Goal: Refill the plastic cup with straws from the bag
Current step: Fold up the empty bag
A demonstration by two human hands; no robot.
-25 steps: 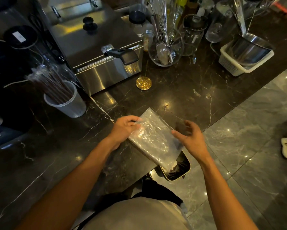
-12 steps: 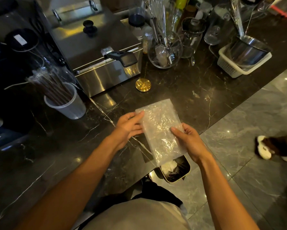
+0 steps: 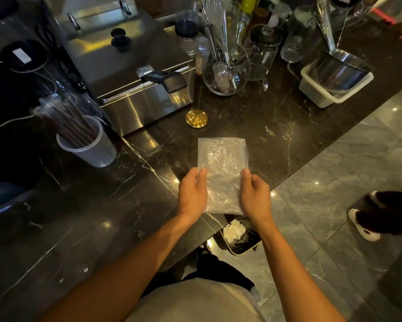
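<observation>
A flat, crinkled clear plastic bag (image 3: 222, 168) lies lengthwise over the dark marble counter (image 3: 253, 122), with no straws visible inside it. My left hand (image 3: 192, 194) pinches its near left edge and my right hand (image 3: 253, 194) pinches its near right edge. At the left stands a translucent plastic cup (image 3: 95, 151), leaning, packed with dark wrapped straws (image 3: 65, 119) that fan out up and to the left. The cup is well apart from both hands.
A steel fryer (image 3: 135, 73) with a black handle stands behind the cup. A gold round stand (image 3: 196, 117), a glass bowl of whisks (image 3: 225, 73), jars and a white basket (image 3: 320, 94) line the back. A bin (image 3: 239, 238) sits below the counter edge; someone's shoes (image 3: 363, 225) are at the right.
The bag has turned from a slanted lie to straight, pointing away from me. Both hands slid down to its near corners and now grip its two sides.
</observation>
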